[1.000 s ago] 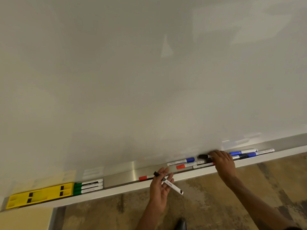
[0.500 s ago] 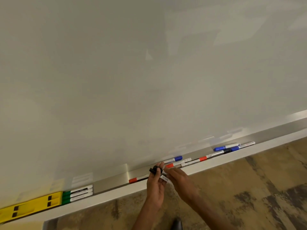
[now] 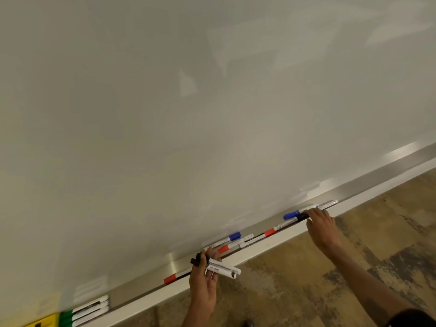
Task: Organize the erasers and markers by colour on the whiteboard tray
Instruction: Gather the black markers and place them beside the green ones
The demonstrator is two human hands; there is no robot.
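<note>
Green markers (image 3: 77, 318) sit grouped beside a yellow eraser (image 3: 44, 322) at the far left of the tray (image 3: 151, 300), while red and blue markers lie mixed along its middle, all lengthwise with the rail. The left hand (image 3: 204, 282) is curled around two black markers (image 3: 220, 269), held just off the tray's front edge. Farther right, the right hand (image 3: 322, 226) reaches down with fingertips pressed on a black marker (image 3: 302, 217) lying end-on to them beside a blue marker (image 3: 293, 214); this hand is plainly the nearer, and the likely next move is a lift toward the left-hand bundle.
</note>
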